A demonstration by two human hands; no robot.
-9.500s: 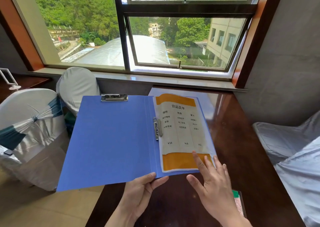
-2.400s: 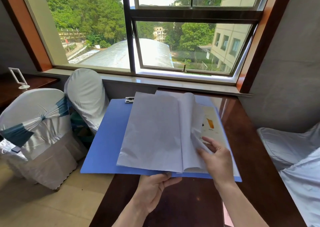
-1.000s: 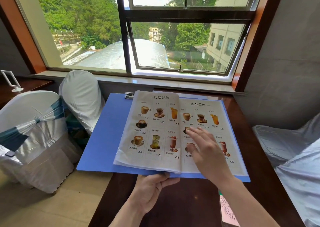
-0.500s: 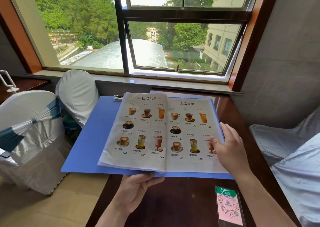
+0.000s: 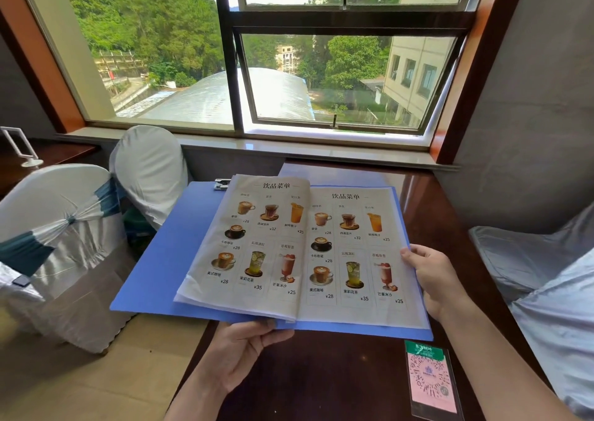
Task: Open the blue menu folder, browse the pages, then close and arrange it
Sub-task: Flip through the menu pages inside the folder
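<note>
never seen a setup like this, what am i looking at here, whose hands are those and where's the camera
There is no machine here. A person wears a wide-angle camera on the head, looking forward and down, so the single picture shows their own two bare hands from above.

The blue folder lies open, partly on the dark wooden table and partly sticking out past its left edge. Its menu pages show drinks with prices. The left hand grips the folder's near edge by the spine. The right hand holds the right page's outer edge. A pink and green QR card lies near the right arm. White-covered chairs stand to the left, below a window.
</note>
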